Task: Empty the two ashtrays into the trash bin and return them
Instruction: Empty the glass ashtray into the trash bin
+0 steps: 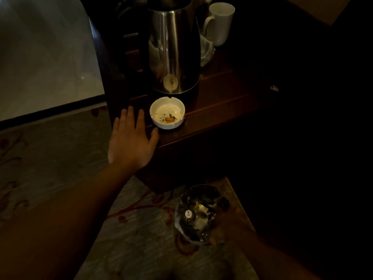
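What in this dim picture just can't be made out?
Only the head view is available.
- Right hand: lost in shadow beside the glass ashtray; whether it grips it is unclear.
- Glass ashtray: glare and darkness blur its contents.
- Table: its right side fades into black.
- Kettle: top cut off by the upper edge.
- Left hand: open beside the white ashtray; contact is uncertain.
- No trash bin can be made out.

right hand [220, 233] dim, grip perhaps closed
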